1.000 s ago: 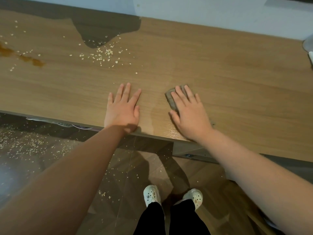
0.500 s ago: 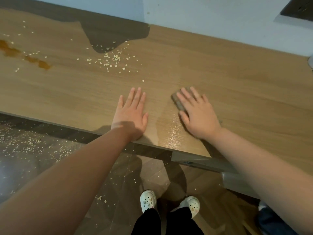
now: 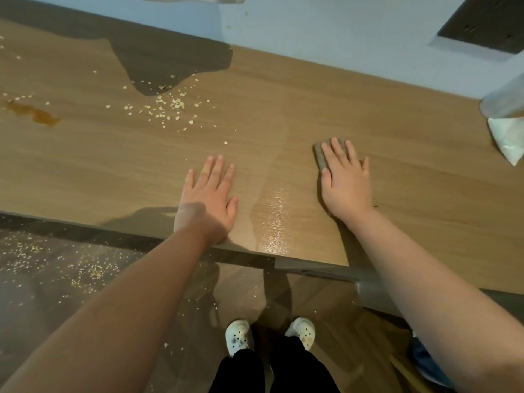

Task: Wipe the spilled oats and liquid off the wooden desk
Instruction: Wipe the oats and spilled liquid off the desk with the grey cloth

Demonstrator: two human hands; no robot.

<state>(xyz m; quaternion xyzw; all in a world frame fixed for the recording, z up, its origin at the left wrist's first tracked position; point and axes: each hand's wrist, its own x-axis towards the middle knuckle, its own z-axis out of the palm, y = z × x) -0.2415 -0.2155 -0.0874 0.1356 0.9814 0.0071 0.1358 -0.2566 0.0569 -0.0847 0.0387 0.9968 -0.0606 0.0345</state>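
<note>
The wall [image 3: 340, 38] at the back is pale blue-white. High on its right side is 1 dark patch [image 3: 487, 21]. The wooden desk [image 3: 397, 137] stands against the wall, with a big dark shadow [image 3: 170, 61] at its back left. Under its front edge is a grey metal bar [image 3: 317, 270]. The floor [image 3: 326, 302] is brown and shiny.

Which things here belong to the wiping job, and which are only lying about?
For the job: wooden desk, spilled oats, brown liquid, grey cloth under the right hand.
Lying about: white packet at the desk's right edge, oats on the floor.
</note>
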